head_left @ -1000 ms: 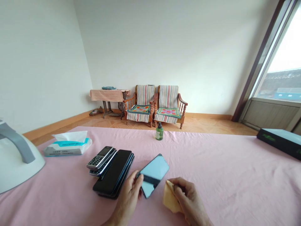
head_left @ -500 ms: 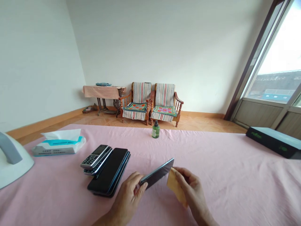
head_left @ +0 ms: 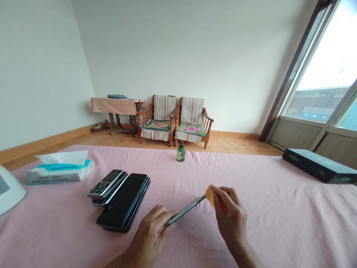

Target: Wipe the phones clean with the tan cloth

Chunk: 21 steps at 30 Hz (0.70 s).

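My left hand [head_left: 152,236] grips the near end of a dark smartphone [head_left: 186,210], held edge-on above the pink tablecloth [head_left: 279,216]. My right hand [head_left: 230,217] pinches a small yellow cloth [head_left: 209,194] against the phone's far end. Just left of my left hand lies a stack of black smartphones [head_left: 124,203]. Beside that stack rest two stacked keypad phones [head_left: 107,185].
A tissue pack [head_left: 58,169] lies at the left, with a white appliance [head_left: 8,188] at the left edge. A small green bottle [head_left: 180,152] stands at the table's far edge. A dark flat box [head_left: 318,165] sits at the right. Two striped armchairs [head_left: 174,121] stand by the far wall.
The phone has turned from screen-up to edge-on. My right hand has lifted the yellow cloth off the table to the phone's far end. The view has shifted right.
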Available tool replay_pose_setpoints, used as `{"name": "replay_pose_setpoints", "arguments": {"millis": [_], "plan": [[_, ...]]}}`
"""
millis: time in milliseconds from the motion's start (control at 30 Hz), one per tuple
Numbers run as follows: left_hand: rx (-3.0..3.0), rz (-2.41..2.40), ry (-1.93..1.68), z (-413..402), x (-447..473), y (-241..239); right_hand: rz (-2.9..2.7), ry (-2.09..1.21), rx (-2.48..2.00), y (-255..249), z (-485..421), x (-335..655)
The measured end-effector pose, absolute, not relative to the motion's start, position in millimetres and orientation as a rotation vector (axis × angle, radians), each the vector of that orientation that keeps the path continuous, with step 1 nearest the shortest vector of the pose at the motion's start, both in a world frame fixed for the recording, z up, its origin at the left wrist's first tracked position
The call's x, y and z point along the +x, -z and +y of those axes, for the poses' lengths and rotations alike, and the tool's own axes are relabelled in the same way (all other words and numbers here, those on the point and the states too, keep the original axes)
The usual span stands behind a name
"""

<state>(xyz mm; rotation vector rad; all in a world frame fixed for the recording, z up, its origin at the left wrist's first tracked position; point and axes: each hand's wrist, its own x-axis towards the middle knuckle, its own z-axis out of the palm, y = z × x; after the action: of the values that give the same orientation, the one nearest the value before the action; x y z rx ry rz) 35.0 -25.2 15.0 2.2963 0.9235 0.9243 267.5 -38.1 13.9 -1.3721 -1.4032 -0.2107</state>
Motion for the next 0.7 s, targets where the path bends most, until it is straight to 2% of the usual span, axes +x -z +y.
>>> {"name": "replay_pose_setpoints", "arguments": {"millis": [300,433,700], "plan": [[2.305,0.928,-0.956,-30,33,-14,-1.358,0.446,-1.354,-27,-46,268],[2.299,0.939,-0.963,-29,35,-13,-1.590,0.186,-1.260,-12,-41,255],[2.257,1.019,-0.945,-30,36,-15,-1.597,-0.169,-1.174,-3,-41,232]]}}
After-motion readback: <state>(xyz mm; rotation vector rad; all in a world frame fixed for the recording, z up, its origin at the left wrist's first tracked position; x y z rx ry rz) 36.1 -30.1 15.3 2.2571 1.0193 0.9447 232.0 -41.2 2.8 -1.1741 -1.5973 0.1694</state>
